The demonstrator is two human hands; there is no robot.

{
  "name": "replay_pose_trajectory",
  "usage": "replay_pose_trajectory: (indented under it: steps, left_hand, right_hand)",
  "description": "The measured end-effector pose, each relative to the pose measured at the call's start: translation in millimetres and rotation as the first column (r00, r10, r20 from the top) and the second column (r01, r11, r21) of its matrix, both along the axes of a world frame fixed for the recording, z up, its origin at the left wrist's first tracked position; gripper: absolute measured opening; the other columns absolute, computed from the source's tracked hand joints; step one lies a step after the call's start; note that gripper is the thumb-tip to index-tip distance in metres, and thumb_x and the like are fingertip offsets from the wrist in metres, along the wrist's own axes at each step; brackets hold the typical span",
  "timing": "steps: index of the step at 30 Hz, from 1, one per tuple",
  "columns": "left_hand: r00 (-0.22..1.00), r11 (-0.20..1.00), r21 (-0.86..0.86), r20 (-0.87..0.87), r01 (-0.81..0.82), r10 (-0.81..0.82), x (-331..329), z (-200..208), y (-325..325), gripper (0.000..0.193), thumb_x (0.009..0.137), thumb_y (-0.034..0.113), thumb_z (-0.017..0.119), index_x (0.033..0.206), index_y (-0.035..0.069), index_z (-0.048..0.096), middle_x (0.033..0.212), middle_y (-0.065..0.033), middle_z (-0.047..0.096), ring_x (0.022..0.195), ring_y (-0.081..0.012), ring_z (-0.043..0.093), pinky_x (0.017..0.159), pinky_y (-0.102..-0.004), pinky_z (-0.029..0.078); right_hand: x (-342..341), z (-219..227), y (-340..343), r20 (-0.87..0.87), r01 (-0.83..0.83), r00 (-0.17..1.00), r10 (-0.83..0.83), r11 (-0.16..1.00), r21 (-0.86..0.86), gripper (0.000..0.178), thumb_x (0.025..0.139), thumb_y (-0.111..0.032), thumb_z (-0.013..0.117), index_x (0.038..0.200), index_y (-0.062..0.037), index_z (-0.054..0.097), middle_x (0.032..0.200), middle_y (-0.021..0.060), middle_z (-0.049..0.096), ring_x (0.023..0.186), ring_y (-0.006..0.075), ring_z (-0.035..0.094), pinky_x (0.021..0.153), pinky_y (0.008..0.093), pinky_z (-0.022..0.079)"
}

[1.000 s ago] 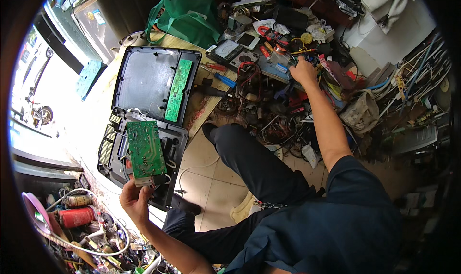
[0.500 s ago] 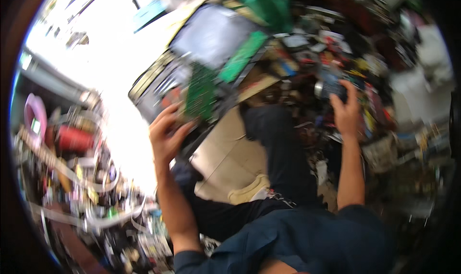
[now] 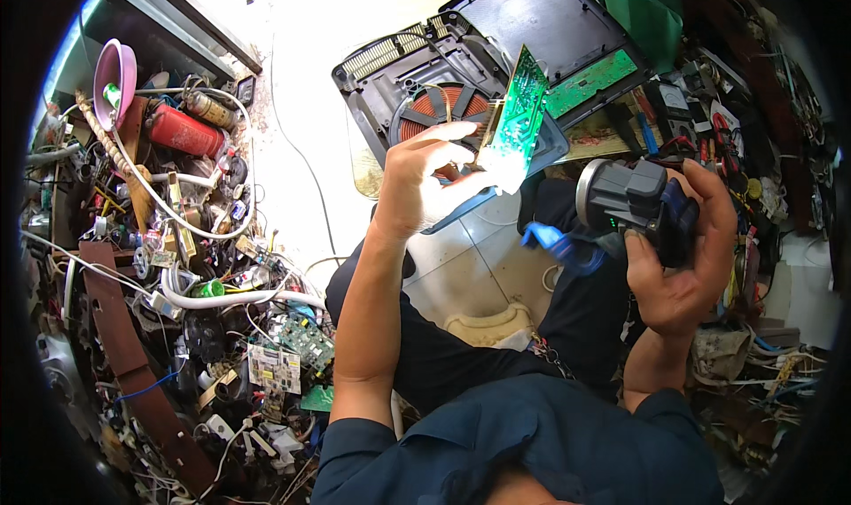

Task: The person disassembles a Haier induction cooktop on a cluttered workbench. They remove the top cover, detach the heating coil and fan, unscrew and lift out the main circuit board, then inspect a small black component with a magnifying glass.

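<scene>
My left hand [image 3: 425,182] pinches a green circuit board [image 3: 523,120] by its lower left edge, with the board tilted upright. A bright patch of light falls on the board's lower end. Closed round a dark grey headlamp [image 3: 625,195], my right hand [image 3: 687,270] points its round front at the board; a blue strap [image 3: 572,250] dangles below the lamp. Beyond the left hand lies an opened induction cooker [image 3: 368,93], its copper coil [image 3: 452,102] partly hidden by the fingers and board. The cooker's black cover [image 3: 545,18] lies beside it, with another green board [image 3: 589,81] along its near edge.
Electronic scrap and cables [image 3: 266,363] are heaped on the left, near a red cylinder [image 3: 184,130] and a pink bowl [image 3: 115,84]. More tools and parts [image 3: 709,133] crowd the right, below a green bag [image 3: 643,13]. My knees flank a tiled floor [image 3: 452,266].
The view has shifted and sharpened. Both hands have come closer together, and the headlamp in my right hand now faces the board, which is brightly lit at its lower end.
</scene>
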State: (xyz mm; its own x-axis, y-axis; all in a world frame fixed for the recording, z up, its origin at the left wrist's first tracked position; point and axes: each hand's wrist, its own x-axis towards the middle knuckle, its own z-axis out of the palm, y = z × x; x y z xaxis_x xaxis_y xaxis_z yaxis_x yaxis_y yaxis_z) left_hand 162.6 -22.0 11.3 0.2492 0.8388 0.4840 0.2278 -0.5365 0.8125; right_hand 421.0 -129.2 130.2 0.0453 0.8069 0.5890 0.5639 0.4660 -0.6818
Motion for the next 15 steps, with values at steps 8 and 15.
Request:
replay_pose_trajectory:
  steps: [8,15]
  left_hand:
    - [0.999,0.998,0.051,0.01,0.034,-0.035,-5.4,-6.0,2.9,0.023,0.074,0.001,0.093,0.091,-0.003,0.079,0.116,-0.0198,0.076,0.075,-0.0135,0.076,0.067,-0.0248,0.062]
    - [0.998,0.998,0.048,0.053,0.042,-0.045,-6.0,-3.9,2.6,0.02,0.074,0.007,0.093,0.082,-0.001,0.076,0.116,-0.0162,0.077,0.078,-0.0155,0.076,0.063,-0.0266,0.061]
  right_hand:
    - [-18.6,15.7,-3.4,0.194,0.096,0.976,-0.097,0.995,0.014,0.07,0.071,-0.008,0.076,0.138,0.0053,0.058,0.128,0.0202,0.067,0.115,0.0291,0.068,0.105,0.0394,0.053]
    - [-24.6,15.5,-4.6,0.179,0.125,0.974,-0.138,0.989,0.081,0.072,0.075,-0.013,0.075,0.142,0.0053,0.056,0.134,0.0202,0.064,0.122,0.0302,0.065,0.11,0.0403,0.05]
